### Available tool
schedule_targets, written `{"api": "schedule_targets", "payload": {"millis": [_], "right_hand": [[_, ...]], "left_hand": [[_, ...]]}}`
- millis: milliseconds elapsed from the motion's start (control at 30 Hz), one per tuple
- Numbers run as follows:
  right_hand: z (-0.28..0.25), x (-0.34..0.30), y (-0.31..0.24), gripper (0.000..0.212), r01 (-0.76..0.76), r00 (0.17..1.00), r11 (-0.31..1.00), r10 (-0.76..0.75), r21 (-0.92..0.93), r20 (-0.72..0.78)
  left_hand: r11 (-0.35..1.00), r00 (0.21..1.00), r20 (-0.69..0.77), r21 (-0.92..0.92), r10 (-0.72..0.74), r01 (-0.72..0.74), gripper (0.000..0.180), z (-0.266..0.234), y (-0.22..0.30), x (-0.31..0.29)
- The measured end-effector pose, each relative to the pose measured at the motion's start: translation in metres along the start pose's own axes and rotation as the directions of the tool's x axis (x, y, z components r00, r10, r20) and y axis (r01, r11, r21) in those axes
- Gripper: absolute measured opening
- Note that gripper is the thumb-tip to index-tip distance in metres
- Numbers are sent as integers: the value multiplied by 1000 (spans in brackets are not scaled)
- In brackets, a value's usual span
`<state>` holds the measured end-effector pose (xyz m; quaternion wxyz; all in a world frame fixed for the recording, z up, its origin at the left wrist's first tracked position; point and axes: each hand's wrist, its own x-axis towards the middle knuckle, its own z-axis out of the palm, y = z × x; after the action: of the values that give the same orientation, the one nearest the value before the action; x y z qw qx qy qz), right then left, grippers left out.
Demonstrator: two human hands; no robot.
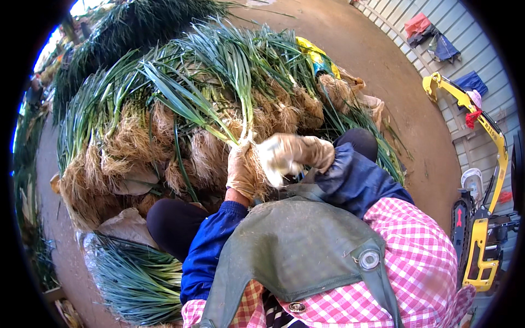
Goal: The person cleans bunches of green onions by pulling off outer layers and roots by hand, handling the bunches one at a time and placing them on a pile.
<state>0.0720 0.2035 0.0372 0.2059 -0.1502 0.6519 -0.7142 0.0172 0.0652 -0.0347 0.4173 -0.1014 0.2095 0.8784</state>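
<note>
My left hand [240,170], in a tan glove, is closed round the base of a few green garlic plants [245,104]. Their long flat leaves fan up and to the left, and stringy roots hang beside the glove. Close to its right, my right hand [287,154], also gloved, is smeared by motion. Something whitish shows at its fingers, too blurred to name. Just beyond both hands lies a large heap of green garlic [131,131], tan roots toward me and leaves pointing away.
Another bundle of green garlic [136,279] lies on plastic sheeting at my lower left. A yellow bag [317,54] sits at the heap's far right. A yellow small excavator [481,251] stands by the metal wall [465,38] on the right. More greens [147,27] are piled behind.
</note>
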Motion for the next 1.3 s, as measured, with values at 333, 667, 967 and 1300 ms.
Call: {"api": "schedule_targets", "payload": {"millis": [333,667,967,1300], "right_hand": [[-65,16,46,29,-195,788,865,419,462,-451],[-17,41,48,26,-162,661,983,44,-86,-749],[-62,1,41,24,-150,385,988,22,-40,-923],[-45,41,69,27,-30,847,998,51,48,-529]], "left_hand": [[984,991,98,164,-93,76,28,-2,7,-11],[986,939,308,98,-156,132,19,-46,7,19],[949,931,235,79,278,-304,41,82,59,-76],[989,992,-116,138,-45,61,19,-4,-10,-22]]}}
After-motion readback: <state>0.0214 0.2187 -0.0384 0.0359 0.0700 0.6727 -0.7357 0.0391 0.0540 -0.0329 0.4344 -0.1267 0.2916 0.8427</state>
